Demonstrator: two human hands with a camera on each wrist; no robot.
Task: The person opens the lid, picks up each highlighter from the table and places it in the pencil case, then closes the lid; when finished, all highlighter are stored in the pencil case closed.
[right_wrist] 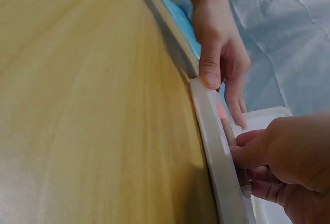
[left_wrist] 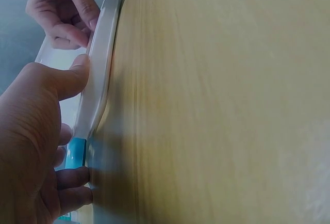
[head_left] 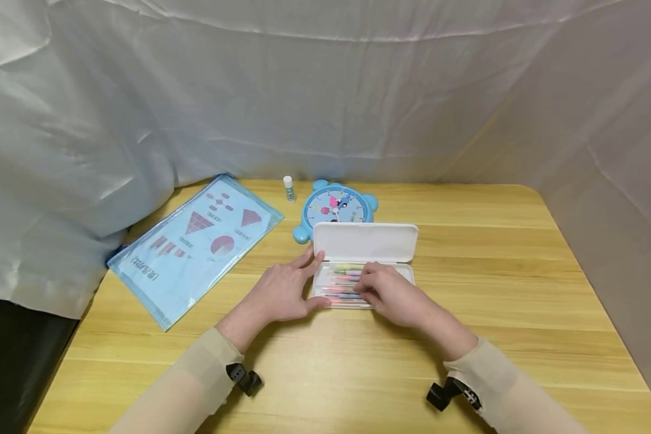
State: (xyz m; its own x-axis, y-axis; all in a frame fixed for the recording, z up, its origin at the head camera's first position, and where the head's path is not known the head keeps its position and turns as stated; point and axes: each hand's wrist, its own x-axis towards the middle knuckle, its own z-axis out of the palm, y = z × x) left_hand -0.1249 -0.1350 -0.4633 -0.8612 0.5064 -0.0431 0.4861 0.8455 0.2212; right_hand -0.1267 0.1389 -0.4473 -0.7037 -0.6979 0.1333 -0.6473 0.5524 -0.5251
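A white pen case (head_left: 366,242) lies on the table with its lid raised, holding several coloured pens (head_left: 344,283). At its left end, my left hand (head_left: 284,289) rests the thumb on the near corner and the forefinger by the lid's lower left edge; its other fingers spread beyond the case in the left wrist view. Over the right half of the case, my right hand (head_left: 393,295) pinches a slim pen (right_wrist: 229,132) near the front wall. The pen lies along that wall, partly hidden by the fingers.
Behind the case lies a blue clock (head_left: 339,205), partly covered by the lid. A glue stick (head_left: 289,190) stands upright left of the clock. A blue document folder (head_left: 195,247) lies slanted at the left. Grey curtains (head_left: 325,90) hang along the table's far side.
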